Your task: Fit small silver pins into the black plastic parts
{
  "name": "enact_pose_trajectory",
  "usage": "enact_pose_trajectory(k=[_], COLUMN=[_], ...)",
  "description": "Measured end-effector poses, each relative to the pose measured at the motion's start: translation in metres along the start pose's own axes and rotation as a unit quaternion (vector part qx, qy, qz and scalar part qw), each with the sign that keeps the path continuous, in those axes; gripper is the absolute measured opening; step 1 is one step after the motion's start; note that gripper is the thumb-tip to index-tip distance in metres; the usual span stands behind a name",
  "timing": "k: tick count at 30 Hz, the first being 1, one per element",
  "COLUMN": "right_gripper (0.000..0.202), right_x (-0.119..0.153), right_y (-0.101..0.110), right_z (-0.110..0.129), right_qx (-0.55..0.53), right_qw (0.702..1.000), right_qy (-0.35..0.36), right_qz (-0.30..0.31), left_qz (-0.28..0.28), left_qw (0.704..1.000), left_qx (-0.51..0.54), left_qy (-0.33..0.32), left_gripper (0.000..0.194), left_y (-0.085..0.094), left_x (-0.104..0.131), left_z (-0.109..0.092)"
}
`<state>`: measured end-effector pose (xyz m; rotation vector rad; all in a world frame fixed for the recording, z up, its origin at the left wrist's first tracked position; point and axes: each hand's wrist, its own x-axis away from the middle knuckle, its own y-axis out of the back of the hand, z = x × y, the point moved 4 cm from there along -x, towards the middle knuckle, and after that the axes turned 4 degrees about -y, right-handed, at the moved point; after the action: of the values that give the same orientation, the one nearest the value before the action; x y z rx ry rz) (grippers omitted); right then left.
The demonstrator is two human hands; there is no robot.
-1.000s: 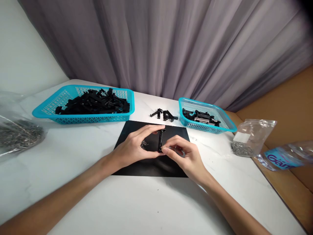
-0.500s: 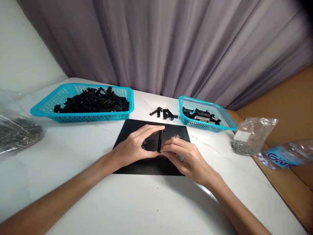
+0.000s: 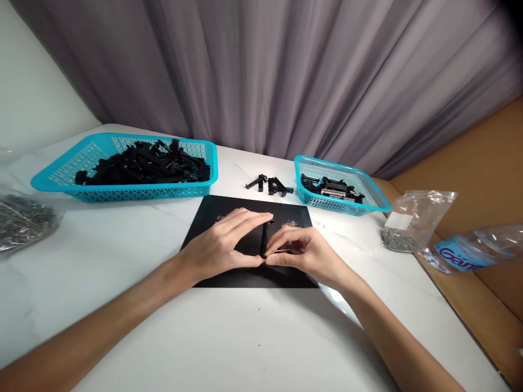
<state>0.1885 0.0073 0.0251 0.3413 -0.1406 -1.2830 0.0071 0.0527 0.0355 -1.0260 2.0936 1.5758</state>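
A narrow black plastic part (image 3: 264,237) stands lengthwise between the fingers of my left hand (image 3: 223,239), thumb at its near end and fingertips at its far end. My right hand (image 3: 304,253) pinches at the near end of the part, and a thin light-coloured item shows between its fingers, too small to name. Both hands are over a black mat (image 3: 245,280). Small metal pieces (image 3: 289,224) lie on the mat behind my right hand, and more (image 3: 219,219) lie beyond my left hand.
A large blue basket (image 3: 143,192) of black parts is at the back left, a smaller one (image 3: 343,207) at the back right. Several black parts (image 3: 272,186) lie between them. Bags of metal pieces (image 3: 24,220) (image 3: 402,239) flank the table; a bottle (image 3: 469,253) lies right.
The view has shifted slightly. My right hand's fingers have changed their hold near the part's near end, showing the thin item more clearly. My left hand still spans the black part.
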Motion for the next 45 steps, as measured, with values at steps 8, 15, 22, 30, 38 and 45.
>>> enact_pose_trajectory(k=[8,15,22,30,38,45], right_gripper=[0.034,0.029,0.035,0.026,0.029,0.027], right_x=[-0.001,0.002,0.014,0.014,0.011,0.012], right_y=[-0.009,0.000,0.017,-0.003,-0.010,-0.016], right_z=[-0.014,-0.001,0.022,0.011,0.005,0.006], right_qx=[-0.075,0.008,0.137,-0.076,-0.070,-0.025], right_qw=[0.994,0.998,0.969,0.984,0.988,0.988], right_qy=[-0.077,-0.050,0.077,0.055,0.043,0.080], right_qz=[-0.001,-0.043,-0.189,-0.152,-0.131,-0.130], left_qz=[0.011,-0.017,-0.024,-0.024,-0.034,-0.067], left_qw=[1.000,0.999,0.996,0.994,0.992,0.993], left_qx=[-0.007,0.008,0.023,0.042,0.026,0.014], left_qy=[-0.006,0.046,0.081,0.099,0.117,0.096], left_gripper=[0.051,0.059,0.067,0.067,0.063,0.062], left_y=[-0.003,-0.002,-0.003,-0.003,-0.003,0.001], left_x=[0.001,0.003,0.003,0.003,0.005,0.007], left_z=[0.000,0.008,0.012,0.016,0.017,0.017])
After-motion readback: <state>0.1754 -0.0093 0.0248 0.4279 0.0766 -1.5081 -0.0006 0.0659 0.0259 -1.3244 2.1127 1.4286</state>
